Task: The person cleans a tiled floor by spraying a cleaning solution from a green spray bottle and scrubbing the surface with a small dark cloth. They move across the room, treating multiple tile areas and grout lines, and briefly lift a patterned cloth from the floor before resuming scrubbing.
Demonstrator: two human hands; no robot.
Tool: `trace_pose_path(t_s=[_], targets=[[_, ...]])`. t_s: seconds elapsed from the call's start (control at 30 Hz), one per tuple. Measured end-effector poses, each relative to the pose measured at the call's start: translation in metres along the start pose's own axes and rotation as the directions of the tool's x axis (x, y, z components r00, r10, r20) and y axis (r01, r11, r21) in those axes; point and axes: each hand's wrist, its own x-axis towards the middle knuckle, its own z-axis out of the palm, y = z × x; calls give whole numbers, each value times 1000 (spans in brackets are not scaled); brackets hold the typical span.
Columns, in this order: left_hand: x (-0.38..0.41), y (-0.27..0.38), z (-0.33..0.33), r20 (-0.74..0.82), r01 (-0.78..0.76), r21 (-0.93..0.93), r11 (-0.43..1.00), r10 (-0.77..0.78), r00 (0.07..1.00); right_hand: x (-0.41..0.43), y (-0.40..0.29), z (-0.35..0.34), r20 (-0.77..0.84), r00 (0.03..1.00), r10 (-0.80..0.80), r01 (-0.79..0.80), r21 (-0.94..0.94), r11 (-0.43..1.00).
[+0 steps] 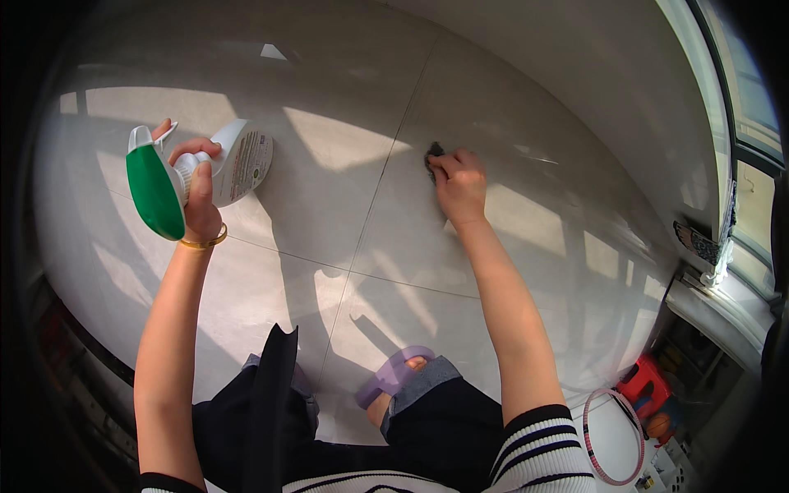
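My left hand [200, 197] is wrapped around the neck of a white spray bottle [246, 163] with a green and white trigger head [154, 191]. The bottle is tilted well over, its labelled body pointing right and its head to the left. One finger is by the white trigger. My right hand [461, 182] pinches a dark scouring pad [433, 161] between thumb and fingers. It is at the surface of the pale tiles [333, 234], just right of a long grout line; the hand covers part of the pad.
Below me is a purple slipper [394, 376] on one foot. At lower right are a pink hoop [587, 431], a red plastic stool [644, 385] and a small orange ball [658, 424]. A window [755, 154] with a sill runs along the right. Sunlight patches and shadows cross the tiles.
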Motion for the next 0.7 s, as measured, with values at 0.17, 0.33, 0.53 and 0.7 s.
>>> trace_pose_path(t_s=[0.17,0.33,0.53,0.7], targets=[[-1,3,0,36,17,-44,999,-15,999,-12,46,-51,-198,836,512,-530,-50,846],[0,4,0,6,41,-28,999,-41,999,-16,24,-38,-46,955,293,-295,-67,953],[-2,4,2,-25,44,-3,999,-44,999,-8,47,-45,-192,841,506,-527,-79,846],[1,6,2,26,26,-66,998,-24,999,-27,24,-42,91,984,150,-151,-2,989]])
